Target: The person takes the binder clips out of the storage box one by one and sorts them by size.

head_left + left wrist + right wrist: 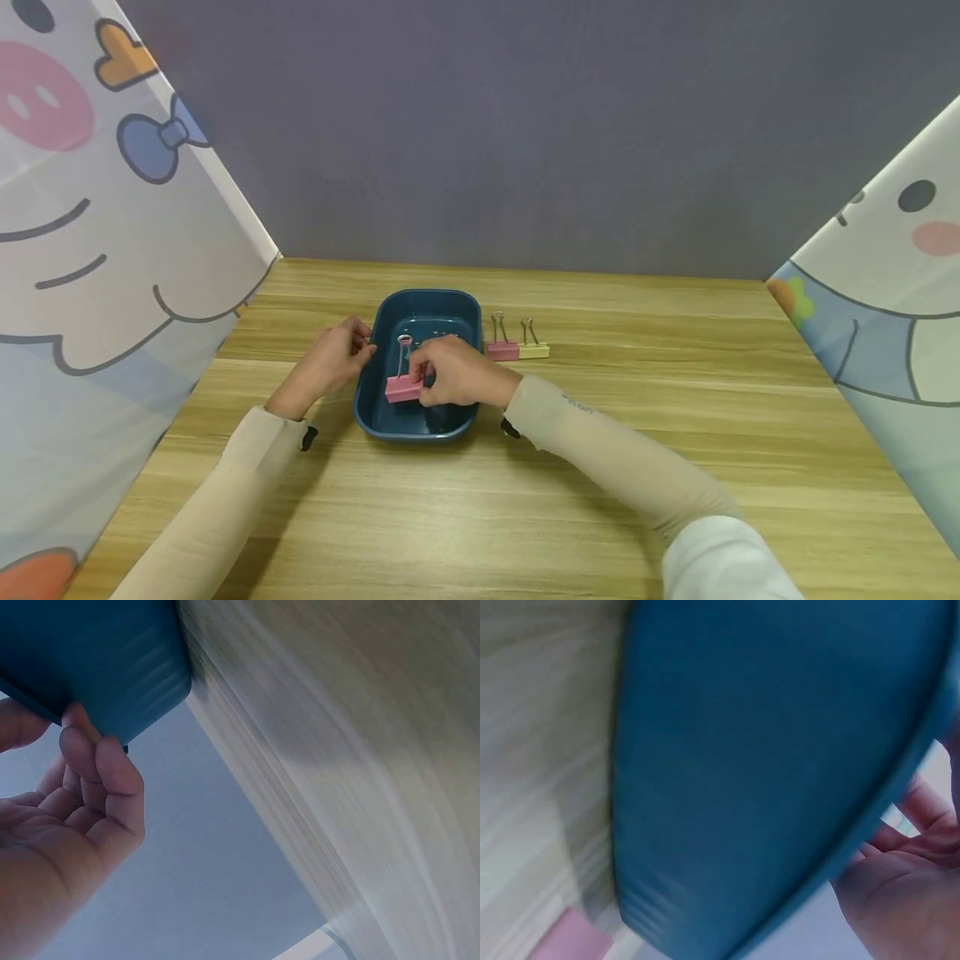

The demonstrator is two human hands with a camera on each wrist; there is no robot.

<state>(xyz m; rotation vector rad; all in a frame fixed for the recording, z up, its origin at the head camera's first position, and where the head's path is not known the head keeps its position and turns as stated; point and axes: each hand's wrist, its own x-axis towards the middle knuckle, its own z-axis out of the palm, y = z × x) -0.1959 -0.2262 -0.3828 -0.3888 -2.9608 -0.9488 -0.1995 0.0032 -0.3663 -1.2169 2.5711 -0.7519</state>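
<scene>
A dark blue rectangular tray (pixel 367 421) stands on the wooden table. At its left side, my left hand (pixel 330 362) pinches the rim; the left wrist view has the fingertips (pixel 112 761) curled at the edge with the thumb opposite. My right hand (pixel 457 372) reaches over the tray and pinches a pink binder clip (pixel 403 389) by its right end, wire handles pointing up. Behind that hand, small things (pixel 442 335) show partly inside the tray. In the right wrist view, the tray's outer wall (pixel 765 750) covers most of the right hand's fingers and the clip.
Just right of the tray, a darker pink binder clip (pixel 502 351) and a yellow binder clip (pixel 534 352) stand side by side, handles up. A grey panel (pixel 525 150) rises behind the table (pixel 637 467), and cartoon-printed cloths (pixel 97 275) flank it.
</scene>
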